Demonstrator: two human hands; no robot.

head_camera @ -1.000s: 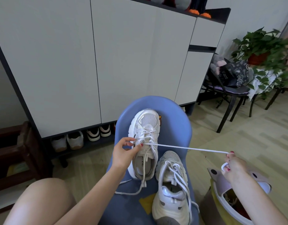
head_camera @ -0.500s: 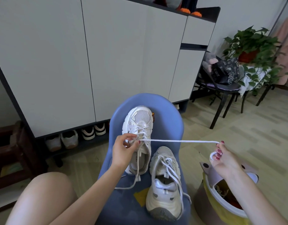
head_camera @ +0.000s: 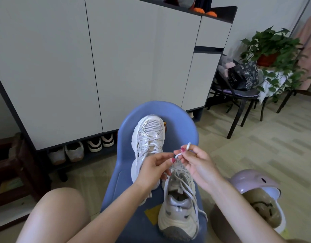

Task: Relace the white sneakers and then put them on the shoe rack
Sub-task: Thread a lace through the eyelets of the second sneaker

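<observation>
Two white sneakers lie on a blue chair (head_camera: 182, 120). The far sneaker (head_camera: 150, 130) points away from me, the near sneaker (head_camera: 177, 207) lies heel toward me with loose laces. My left hand (head_camera: 154, 170) rests over the far sneaker's tongue, its thumb and fingers meeting the white lace (head_camera: 186, 148). My right hand (head_camera: 196, 162) pinches that lace, which curls in a small loop above its fingers. The two hands almost touch above the gap between the shoes.
A grey shoe cabinet (head_camera: 116, 58) stands behind the chair, with several pairs of shoes (head_camera: 82, 149) on its open bottom shelf. A pink-lidded bin (head_camera: 256, 195) sits at my right. A black chair with a bag (head_camera: 240, 79) and a potted plant (head_camera: 272, 48) stand at right. My bare knee (head_camera: 58, 213) is at lower left.
My right hand has come in from the far right to meet the left hand over the shoes. The lace, stretched taut before, is now slack and looped at the fingers.
</observation>
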